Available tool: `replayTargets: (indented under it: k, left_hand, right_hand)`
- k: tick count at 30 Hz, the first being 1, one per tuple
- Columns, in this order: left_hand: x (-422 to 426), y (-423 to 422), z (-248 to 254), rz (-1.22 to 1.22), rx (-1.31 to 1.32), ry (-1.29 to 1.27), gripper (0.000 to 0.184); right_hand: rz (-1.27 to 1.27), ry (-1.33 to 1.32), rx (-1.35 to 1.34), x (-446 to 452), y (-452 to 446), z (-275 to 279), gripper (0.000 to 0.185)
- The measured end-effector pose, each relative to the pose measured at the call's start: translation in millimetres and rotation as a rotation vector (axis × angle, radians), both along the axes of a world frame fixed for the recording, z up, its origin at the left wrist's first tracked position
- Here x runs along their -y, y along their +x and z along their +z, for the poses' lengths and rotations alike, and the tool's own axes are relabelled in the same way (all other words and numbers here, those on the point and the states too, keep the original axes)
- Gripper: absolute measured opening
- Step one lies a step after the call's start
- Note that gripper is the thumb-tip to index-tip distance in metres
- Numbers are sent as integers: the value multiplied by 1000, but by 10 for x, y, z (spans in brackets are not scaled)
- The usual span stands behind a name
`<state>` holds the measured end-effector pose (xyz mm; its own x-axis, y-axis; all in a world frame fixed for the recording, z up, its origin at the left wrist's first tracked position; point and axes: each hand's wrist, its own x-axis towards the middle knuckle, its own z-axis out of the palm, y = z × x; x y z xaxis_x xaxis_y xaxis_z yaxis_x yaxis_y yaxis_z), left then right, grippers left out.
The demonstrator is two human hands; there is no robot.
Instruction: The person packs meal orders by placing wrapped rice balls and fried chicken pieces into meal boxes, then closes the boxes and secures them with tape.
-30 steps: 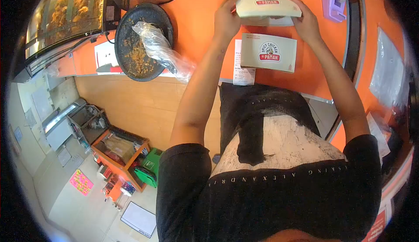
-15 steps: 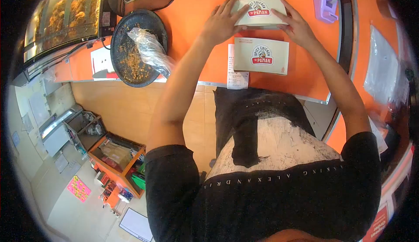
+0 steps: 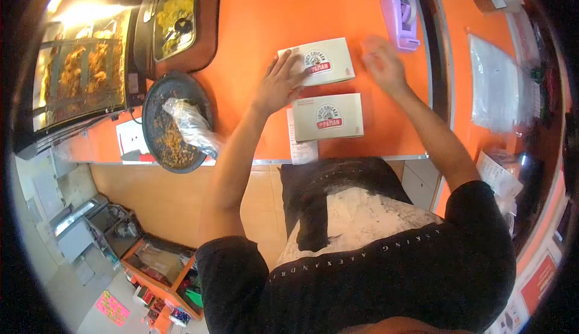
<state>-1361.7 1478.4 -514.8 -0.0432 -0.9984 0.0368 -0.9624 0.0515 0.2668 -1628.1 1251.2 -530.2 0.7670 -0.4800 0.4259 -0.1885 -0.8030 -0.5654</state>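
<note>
Two closed paper food boxes printed "Spicy Chicken" lie on the orange counter. My left hand [image 3: 280, 83] rests on the left end of the far box [image 3: 333, 55], its fingers spread over the lid. Just right of that box, touching nothing, my right hand [image 3: 386, 66] hangs in the air; it is blurred, but its fingers look apart and nothing shows in them. The near box [image 3: 329, 118] sits closer to my body, with a printed receipt [image 3: 303, 152] partly under its left side.
On the left, a round dark pan [image 3: 158, 108] with crumbs holds a crumpled plastic bag [image 3: 188, 129]. Behind it sits a container with green contents [image 3: 177, 17], beside a lit fried-food display [image 3: 81, 72]. A purple tape dispenser [image 3: 401, 20] and clear plastic bags [image 3: 494, 87] are on the right.
My right hand has come off the far box and moved right of it. My left hand stays on its left end. The camera view has shifted, showing more of the counter's back.
</note>
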Motion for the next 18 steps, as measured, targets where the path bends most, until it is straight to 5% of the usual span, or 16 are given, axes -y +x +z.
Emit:
replayTargets:
  k: [1, 3, 5, 6, 8, 18]
  left_hand:
    - [21, -14, 5, -39, -87, 15, 47]
    - [70, -98, -7, -21, -241, 48, 34]
    - [120, -159, -20, -20, -219, -19, 31]
    - [152, -170, -55, -32, -219, -19, 31]
    - [228, -184, -159, -2, -293, -105, 20]
    - [475, -303, -243, 142, -323, -155, 17]
  right_hand:
    - [-271, 207, 225, 94, -50, 0, 32]
    - [-698, 412, 175, 409, -262, 222, 26]
    - [-775, 538, 110, 771, -423, 279, 29]
    - [-786, 537, 113, 912, -484, 270, 29]
    - [-719, 1013, -222, 1184, -565, 260, 33]
    - [-509, 1349, -110, 1293, -546, 349, 33]
